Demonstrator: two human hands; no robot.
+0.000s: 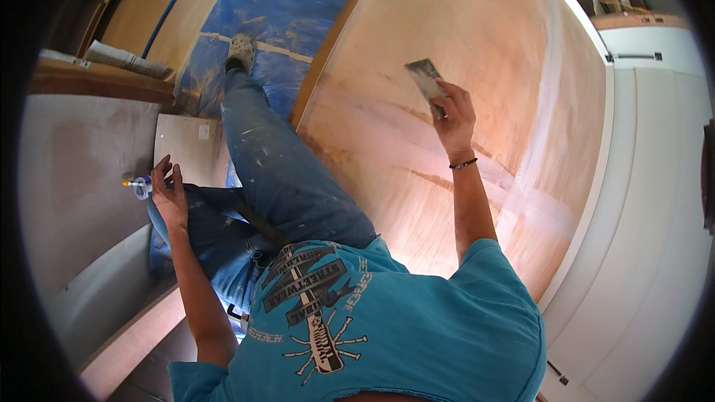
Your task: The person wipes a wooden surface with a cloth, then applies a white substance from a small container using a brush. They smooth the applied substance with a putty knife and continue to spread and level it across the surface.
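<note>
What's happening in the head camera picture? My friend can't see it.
A person's right hand holds a flat scraper over a large, pale-streaked wooden panel. The left hand, loosely open, is near the left leg. Blue sheeting covers some floor.

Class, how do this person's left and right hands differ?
The right hand pinches a flat, grey, rectangular scraper; the left hand looks looser, any hold unclear. The right hand is over the tan wooden panel; the left is near the blue denim jeans. The right wrist wears a dark bracelet; the left wrist shows none. Both hands are gloveless.
</note>
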